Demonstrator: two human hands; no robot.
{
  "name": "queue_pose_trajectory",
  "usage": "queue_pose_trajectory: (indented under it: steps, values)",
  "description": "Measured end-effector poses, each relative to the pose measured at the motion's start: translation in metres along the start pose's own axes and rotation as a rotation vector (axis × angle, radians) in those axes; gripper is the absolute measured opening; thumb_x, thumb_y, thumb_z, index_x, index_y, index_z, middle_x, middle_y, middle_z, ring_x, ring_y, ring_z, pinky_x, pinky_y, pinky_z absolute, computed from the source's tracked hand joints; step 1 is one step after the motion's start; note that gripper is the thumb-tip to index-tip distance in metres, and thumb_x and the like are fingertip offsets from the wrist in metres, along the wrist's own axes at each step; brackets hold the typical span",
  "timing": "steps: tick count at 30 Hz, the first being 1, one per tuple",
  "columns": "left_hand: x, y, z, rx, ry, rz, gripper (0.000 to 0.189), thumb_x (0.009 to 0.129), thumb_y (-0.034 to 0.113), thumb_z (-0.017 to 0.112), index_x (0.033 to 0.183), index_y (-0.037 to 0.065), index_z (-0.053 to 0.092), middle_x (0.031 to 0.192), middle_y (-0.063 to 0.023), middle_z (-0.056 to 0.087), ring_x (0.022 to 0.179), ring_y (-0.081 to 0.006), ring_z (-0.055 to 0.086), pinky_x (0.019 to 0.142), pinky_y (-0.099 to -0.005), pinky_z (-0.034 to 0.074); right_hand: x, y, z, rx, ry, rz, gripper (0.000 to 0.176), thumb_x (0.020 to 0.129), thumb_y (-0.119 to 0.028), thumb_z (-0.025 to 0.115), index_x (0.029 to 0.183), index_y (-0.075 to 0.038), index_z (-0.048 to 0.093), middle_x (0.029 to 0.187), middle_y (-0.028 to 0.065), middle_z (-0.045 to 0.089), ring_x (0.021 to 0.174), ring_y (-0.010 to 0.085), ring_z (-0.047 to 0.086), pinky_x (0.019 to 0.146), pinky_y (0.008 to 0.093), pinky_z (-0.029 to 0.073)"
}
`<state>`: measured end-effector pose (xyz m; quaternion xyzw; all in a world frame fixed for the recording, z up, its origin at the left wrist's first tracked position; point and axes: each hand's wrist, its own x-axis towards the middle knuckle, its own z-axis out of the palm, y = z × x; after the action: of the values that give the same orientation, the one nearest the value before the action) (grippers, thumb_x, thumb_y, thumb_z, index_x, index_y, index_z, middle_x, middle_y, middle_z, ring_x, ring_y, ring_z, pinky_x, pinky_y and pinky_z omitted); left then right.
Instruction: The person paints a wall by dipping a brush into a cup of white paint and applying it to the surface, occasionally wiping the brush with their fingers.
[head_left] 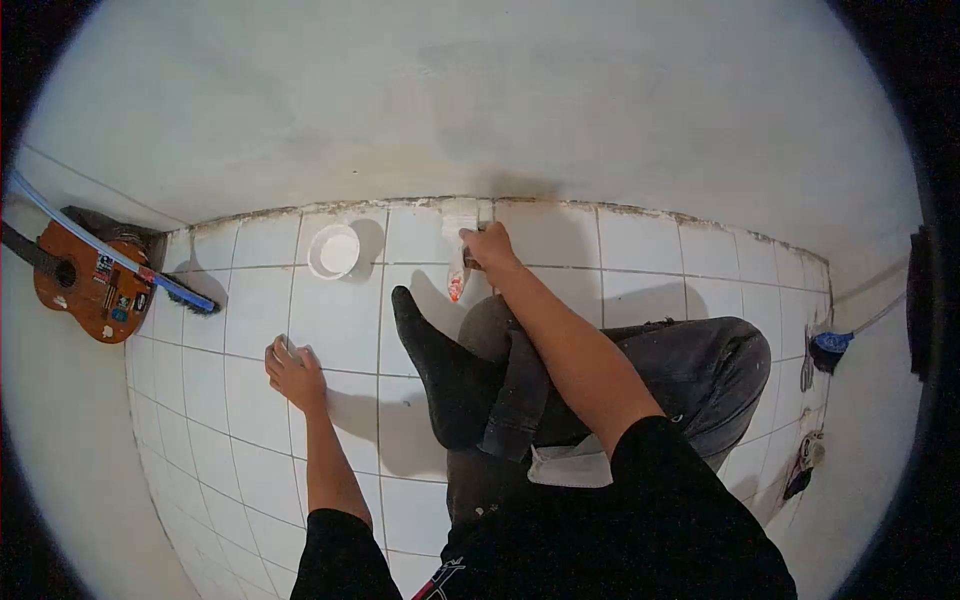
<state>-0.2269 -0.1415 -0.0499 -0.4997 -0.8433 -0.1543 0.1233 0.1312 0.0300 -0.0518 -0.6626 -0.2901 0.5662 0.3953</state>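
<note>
My right hand is closed around a paintbrush with a whitish, paint-smeared handle and a red tip. Its pale bristle end points at the foot of the wall, by the top edge of the floor tiles; whether the bristles touch the wall is hard to tell. To the left of the brush, a small white tub with white contents stands on the tiles. My left hand rests on the tiled floor with its fingers apart, below the tub.
A guitar leans in the left corner, with a blue broom across it. My bent leg and black-socked foot lie between my arms. Along the right wall are another blue brush and a dark cloth-like bundle.
</note>
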Motion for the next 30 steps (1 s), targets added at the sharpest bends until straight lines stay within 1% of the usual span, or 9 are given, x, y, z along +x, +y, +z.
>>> queue_pose_trajectory:
  steps: [9, 12, 15, 17, 20, 21, 23, 27, 30]
  values:
    - [0.001, 0.002, -0.002, 0.009, -0.052, -0.030, 0.050, 0.086, 0.027, 0.052, 0.134, 0.014, 0.046, 0.136, -0.0140, 0.044, 0.127, -0.0311, 0.041, 0.100, -0.0490, 0.034, 0.008, 0.004, -0.002, 0.019, 0.061, -0.058, 0.028, 0.078, -0.014, 0.067, 0.093, 0.010, 0.064, 0.089, 0.0231, 0.067, 0.075, 0.0295, 0.068, 0.061, 0.0393, 0.054]
    - [0.000, -0.001, 0.000, 0.017, -0.024, -0.015, 0.049, 0.086, 0.027, 0.052, 0.133, 0.014, 0.047, 0.136, -0.0137, 0.045, 0.127, -0.0309, 0.041, 0.100, -0.0485, 0.034, -0.011, -0.015, -0.005, 0.107, -0.011, 0.013, 0.028, 0.079, -0.014, 0.068, 0.092, 0.010, 0.064, 0.088, 0.0222, 0.067, 0.075, 0.0278, 0.068, 0.060, 0.0383, 0.054]
    - [0.000, 0.000, -0.001, 0.000, -0.020, -0.008, 0.049, 0.086, 0.027, 0.052, 0.132, 0.014, 0.048, 0.136, -0.0132, 0.045, 0.127, -0.0307, 0.041, 0.100, -0.0484, 0.035, -0.007, -0.013, -0.007, -0.023, -0.005, -0.069, 0.033, 0.080, -0.014, 0.069, 0.101, 0.010, 0.061, 0.090, 0.0214, 0.066, 0.075, 0.0267, 0.068, 0.060, 0.0376, 0.054]
    - [0.001, 0.002, -0.003, -0.015, -0.043, -0.033, 0.048, 0.086, 0.027, 0.052, 0.132, 0.014, 0.048, 0.135, -0.0128, 0.046, 0.126, -0.0303, 0.041, 0.100, -0.0484, 0.035, -0.003, -0.011, -0.007, 0.053, -0.038, -0.032, 0.044, 0.086, -0.011, 0.067, 0.120, 0.009, 0.048, 0.099, 0.0164, 0.063, 0.075, 0.0223, 0.065, 0.062, 0.0360, 0.054]
    - [0.001, -0.002, 0.000, 0.003, -0.025, -0.014, 0.049, 0.087, 0.028, 0.054, 0.133, 0.014, 0.048, 0.136, -0.0138, 0.045, 0.127, -0.0326, 0.042, 0.098, -0.0520, 0.038, 0.031, 0.022, -0.001, 0.057, 0.008, -0.178, 0.044, 0.083, -0.013, 0.069, 0.117, 0.008, 0.050, 0.104, 0.0193, 0.063, 0.081, 0.0258, 0.067, 0.060, 0.0369, 0.056]
    - [0.001, -0.001, -0.001, 0.001, -0.021, -0.014, 0.049, 0.087, 0.028, 0.054, 0.133, 0.014, 0.048, 0.136, -0.0138, 0.045, 0.127, -0.0326, 0.042, 0.098, -0.0520, 0.038, 0.015, 0.008, -0.002, 0.058, 0.009, -0.183, 0.044, 0.083, -0.013, 0.069, 0.117, 0.008, 0.050, 0.104, 0.0193, 0.063, 0.081, 0.0258, 0.067, 0.060, 0.0369, 0.056]
    - [0.001, 0.002, -0.005, -0.017, -0.027, 0.002, 0.049, 0.087, 0.028, 0.054, 0.133, 0.014, 0.048, 0.136, -0.0136, 0.045, 0.127, -0.0320, 0.041, 0.099, -0.0512, 0.037, -0.040, -0.031, 0.000, 0.238, -0.178, -0.113, 0.038, 0.085, -0.012, 0.067, 0.115, 0.006, 0.052, 0.103, 0.0172, 0.062, 0.082, 0.0247, 0.066, 0.061, 0.0362, 0.058]
    - [0.001, -0.002, 0.001, -0.016, -0.029, -0.015, 0.050, 0.086, 0.030, 0.055, 0.133, 0.014, 0.047, 0.136, -0.0135, 0.045, 0.128, -0.0319, 0.041, 0.100, -0.0510, 0.036, -0.050, -0.029, 0.007, 0.115, -0.327, -0.016, 0.041, 0.084, -0.011, 0.068, 0.116, 0.006, 0.049, 0.101, 0.0159, 0.061, 0.081, 0.0244, 0.066, 0.061, 0.0357, 0.060]
    - [0.001, 0.000, -0.003, -0.022, -0.047, -0.028, 0.051, 0.086, 0.029, 0.055, 0.134, 0.013, 0.047, 0.136, -0.0133, 0.045, 0.127, -0.0317, 0.041, 0.101, -0.0504, 0.035, -0.037, -0.022, 0.004, 0.124, -0.334, 0.033, 0.041, 0.083, -0.012, 0.069, 0.113, 0.008, 0.049, 0.102, 0.0167, 0.061, 0.080, 0.0249, 0.066, 0.060, 0.0358, 0.060]
